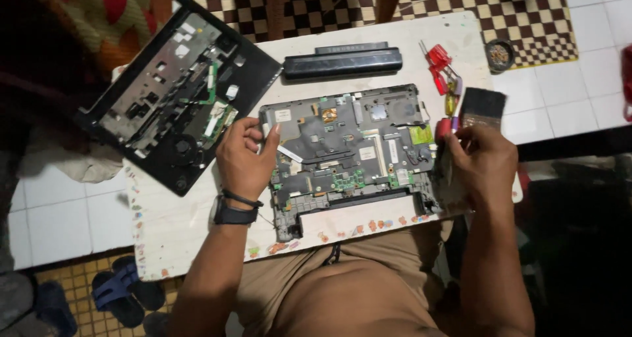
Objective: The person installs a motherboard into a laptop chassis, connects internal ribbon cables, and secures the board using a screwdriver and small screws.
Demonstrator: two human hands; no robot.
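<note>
An opened laptop base [349,153] with its circuit board exposed lies on a small white table [178,225] in front of me. My left hand [245,154], with a black watch on the wrist, grips the base's left edge. My right hand [482,162] rests at the base's right edge, closed around a grey object whose kind I cannot make out. A flat black paintbrush [480,106] lies just beyond that hand.
A removed black laptop cover [174,90] lies tilted at the table's left. A long black battery [342,60] sits at the back. Red-handled screwdrivers [440,70] lie at the back right, beside a small round tin [500,54]. Sandals [118,291] sit on the floor.
</note>
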